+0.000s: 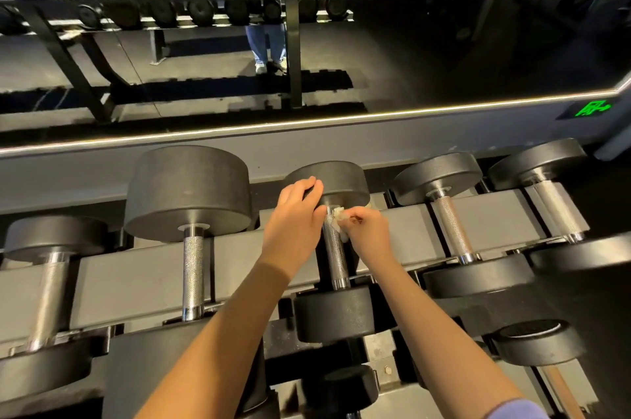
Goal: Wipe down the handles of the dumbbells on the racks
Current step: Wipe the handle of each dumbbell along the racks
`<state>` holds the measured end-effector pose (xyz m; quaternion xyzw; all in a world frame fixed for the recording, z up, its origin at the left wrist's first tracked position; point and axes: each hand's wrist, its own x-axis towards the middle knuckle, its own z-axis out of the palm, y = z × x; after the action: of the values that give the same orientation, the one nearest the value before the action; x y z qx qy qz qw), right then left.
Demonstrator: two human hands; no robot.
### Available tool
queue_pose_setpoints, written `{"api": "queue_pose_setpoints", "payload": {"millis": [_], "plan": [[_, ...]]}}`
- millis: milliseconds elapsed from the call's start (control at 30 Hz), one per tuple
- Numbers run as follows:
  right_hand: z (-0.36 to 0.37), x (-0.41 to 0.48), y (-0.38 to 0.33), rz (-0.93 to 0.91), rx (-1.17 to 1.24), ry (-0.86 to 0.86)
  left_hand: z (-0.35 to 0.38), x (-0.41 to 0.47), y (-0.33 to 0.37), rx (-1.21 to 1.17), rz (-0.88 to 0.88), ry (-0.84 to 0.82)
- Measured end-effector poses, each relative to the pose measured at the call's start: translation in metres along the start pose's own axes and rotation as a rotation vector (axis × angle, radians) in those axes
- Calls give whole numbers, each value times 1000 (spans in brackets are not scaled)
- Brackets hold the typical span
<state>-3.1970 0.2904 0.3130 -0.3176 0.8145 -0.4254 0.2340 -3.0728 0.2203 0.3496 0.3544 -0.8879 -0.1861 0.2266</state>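
Gym, mirror (pixel 375 43) on wall behind grey rack (pixel 136 268). Middle dumbbell (pixel 336 312) lies across rack, handle (pixel 336 258) running front to back. Left hand (pixel 297 213) curled over its far weight, thumb by handle's far end. Right hand (pixel 367 230) just right of handle, fingers pinching white wipe (pixel 339 213) against handle's far end. Bigger dumbbell (pixel 189 190) left of it, smaller dumbbell (pixel 450 224) right.

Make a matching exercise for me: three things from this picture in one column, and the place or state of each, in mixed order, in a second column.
Column one:
1. left hand
2. right hand
3. wall sign

Column two:
A. glows green
B. holds the far dumbbell head
C. pinches a white wipe against the handle

Pairs: 1-B, 2-C, 3-A.
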Motion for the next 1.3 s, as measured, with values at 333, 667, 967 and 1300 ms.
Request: {"api": "queue_pose_setpoints", "payload": {"millis": [333,667,967,1300], "plan": [[-21,-31,18,102,-153,-335,3,0,0,-23,-6,9],[6,-4,-13,-86,-76,75,-2,2,-4,-51,-10,-57],[-5,-18,5,-22,-115,-118,-3,3,0,-26,-34,-72],[-23,-42,9,82,-186,-11,-6,5,10,176,-19,-182]]}}
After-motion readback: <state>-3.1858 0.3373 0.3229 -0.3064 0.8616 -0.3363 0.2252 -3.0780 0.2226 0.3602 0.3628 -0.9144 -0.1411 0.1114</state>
